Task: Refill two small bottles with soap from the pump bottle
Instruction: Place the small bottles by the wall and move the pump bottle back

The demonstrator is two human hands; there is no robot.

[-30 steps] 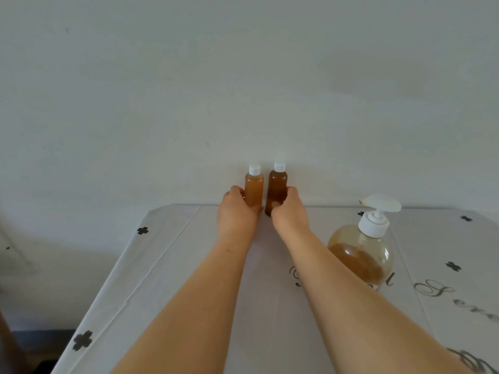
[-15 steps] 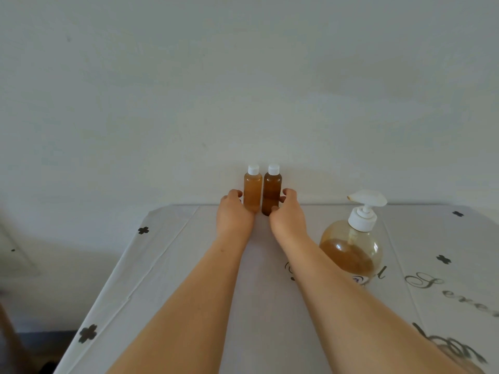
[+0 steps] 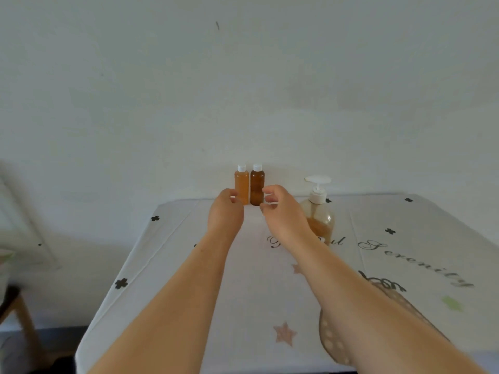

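left hand [image 3: 225, 214] / right hand [image 3: 280, 214]: fingers loosely curled, empty | small bottles [image 3: 242, 188] capped, upright | back off straight, mind pump bottle [image 3: 318, 211]

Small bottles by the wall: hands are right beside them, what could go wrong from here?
1. The light bottle and dark bottle stand upright side by side; a brush from the left hand or right hand, both close with loosely curled fingers, could topple one into the other.
2. The pump bottle stands close by the right wrist; a sideways sweep might knock it.
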